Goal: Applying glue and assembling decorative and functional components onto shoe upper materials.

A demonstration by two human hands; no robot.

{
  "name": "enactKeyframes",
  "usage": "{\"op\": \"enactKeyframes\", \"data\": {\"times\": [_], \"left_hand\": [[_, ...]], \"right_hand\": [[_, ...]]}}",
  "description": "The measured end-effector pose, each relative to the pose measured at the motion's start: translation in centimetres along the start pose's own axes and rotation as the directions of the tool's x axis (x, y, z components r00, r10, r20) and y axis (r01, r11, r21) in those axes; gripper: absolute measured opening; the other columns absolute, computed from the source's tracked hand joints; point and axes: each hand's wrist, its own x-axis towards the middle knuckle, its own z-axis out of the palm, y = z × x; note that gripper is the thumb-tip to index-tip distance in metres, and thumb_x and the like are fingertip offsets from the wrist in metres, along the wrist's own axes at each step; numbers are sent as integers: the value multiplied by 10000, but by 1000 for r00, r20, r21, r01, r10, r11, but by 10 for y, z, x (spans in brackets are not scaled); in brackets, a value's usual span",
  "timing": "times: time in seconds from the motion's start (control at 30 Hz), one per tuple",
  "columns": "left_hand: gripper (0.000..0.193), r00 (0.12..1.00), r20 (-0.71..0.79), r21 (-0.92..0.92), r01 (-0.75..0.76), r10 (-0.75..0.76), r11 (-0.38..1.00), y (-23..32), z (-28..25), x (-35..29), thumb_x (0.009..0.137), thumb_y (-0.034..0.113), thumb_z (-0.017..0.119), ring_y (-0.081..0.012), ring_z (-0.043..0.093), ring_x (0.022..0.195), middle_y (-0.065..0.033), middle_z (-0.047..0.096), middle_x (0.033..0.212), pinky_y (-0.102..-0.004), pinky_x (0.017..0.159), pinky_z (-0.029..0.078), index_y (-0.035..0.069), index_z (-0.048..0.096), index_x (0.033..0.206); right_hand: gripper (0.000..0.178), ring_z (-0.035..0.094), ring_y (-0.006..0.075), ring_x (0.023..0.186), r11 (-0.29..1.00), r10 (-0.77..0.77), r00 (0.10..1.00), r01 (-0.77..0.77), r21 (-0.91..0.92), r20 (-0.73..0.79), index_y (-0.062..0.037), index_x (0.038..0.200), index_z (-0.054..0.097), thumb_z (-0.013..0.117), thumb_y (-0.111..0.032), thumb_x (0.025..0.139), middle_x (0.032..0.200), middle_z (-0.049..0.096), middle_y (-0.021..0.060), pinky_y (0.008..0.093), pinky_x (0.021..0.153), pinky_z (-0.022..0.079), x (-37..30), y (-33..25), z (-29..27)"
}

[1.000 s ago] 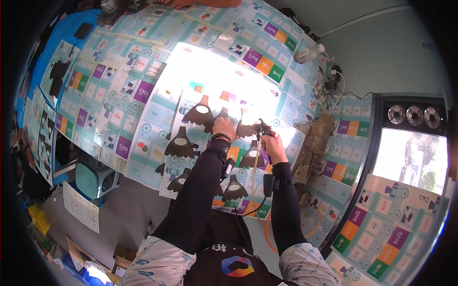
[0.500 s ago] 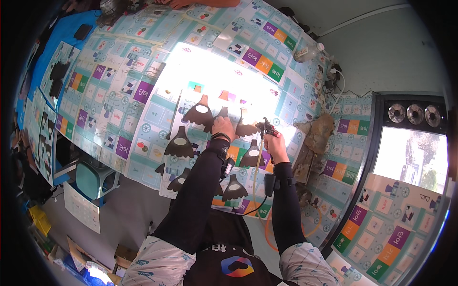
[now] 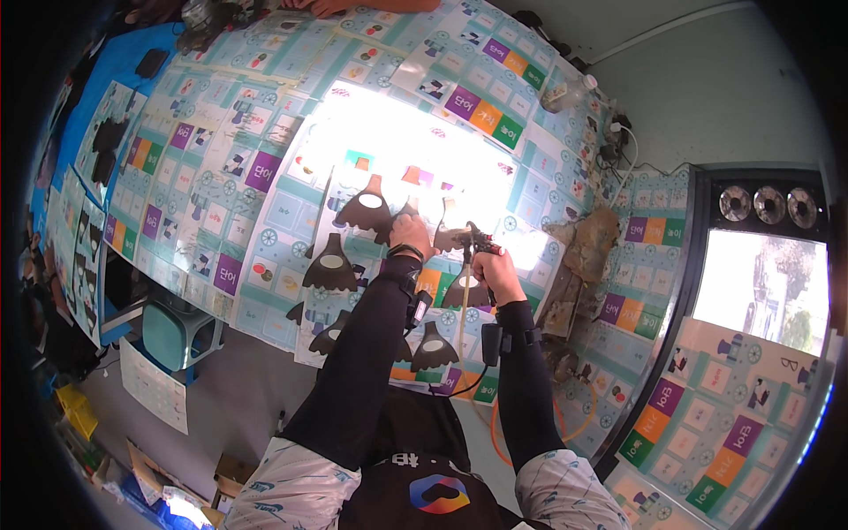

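My right hand (image 3: 500,271) is closed round a small spray gun (image 3: 478,238) with a thin hose (image 3: 465,300) running down from it. The gun's front is over the lower part of a dark bell-shaped piece (image 3: 449,231). Just left of it, my left hand (image 3: 412,236) bears down on another bell-shaped piece (image 3: 410,208), fingers bent over it and partly hidden. Around both hands lie several more such brown-black pieces with scalloped edges and pale ovals, among them one at the upper left (image 3: 364,208) and one at the lower left (image 3: 331,262).
Printed paper sheets (image 3: 265,230) cover the table, with strong glare beyond my hands. A clear bottle (image 3: 570,94) stands at the far right, near crumpled brown material (image 3: 592,238). A teal stool (image 3: 172,334) is at the left. Another person's hands (image 3: 327,7) show at the far edge.
My right hand has moved a little left and nearer to me with the spray gun, and the hose has swung left. My left hand has barely moved.
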Motion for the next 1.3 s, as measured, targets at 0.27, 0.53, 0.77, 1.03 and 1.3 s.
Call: {"op": "enactKeyframes", "data": {"times": [0.27,0.53,0.77,1.03,1.3], "left_hand": [[792,1000,-7,-50,-14,14,999,1,-3,-2,636,430,856,-313,477,1202,-163,493,1234,-399,1003,427,15,499,1209],[503,977,-15,-88,-215,215,973,-38,-11,6,751,284,756,-311,579,1047,-186,594,1050,-397,910,466,11,509,1094],[212,840,-372,-254,-501,395,828,-72,-27,-11,758,132,705,-291,604,881,-107,593,851,-397,769,486,72,533,867],[407,981,-160,22,-111,113,994,-110,-43,11,668,370,828,-294,543,1060,-102,575,1009,-422,891,455,117,600,890],[655,999,48,90,-28,24,996,-90,-65,8,687,428,815,-294,524,1187,-148,564,1222,-419,972,448,58,583,1174]], "right_hand": [[95,506,146,497,991,-105,987,93,-97,-123,-1,703,551,513,-80,740,545,518,51,315,471,392,7,11,-23],[222,606,157,620,991,-87,994,93,99,-62,19,928,608,505,-82,758,792,687,115,270,464,442,-36,-18,-18],[239,587,113,608,988,-95,994,100,121,-47,14,951,616,511,-104,772,797,685,86,249,450,427,-84,-50,-13],[202,643,173,646,987,-113,993,115,108,-22,27,865,599,510,-109,745,713,669,93,281,433,414,-44,-53,70],[124,448,127,417,990,-24,999,28,142,-30,-20,644,529,490,-63,754,544,503,54,260,381,319,-10,-36,94]]}}
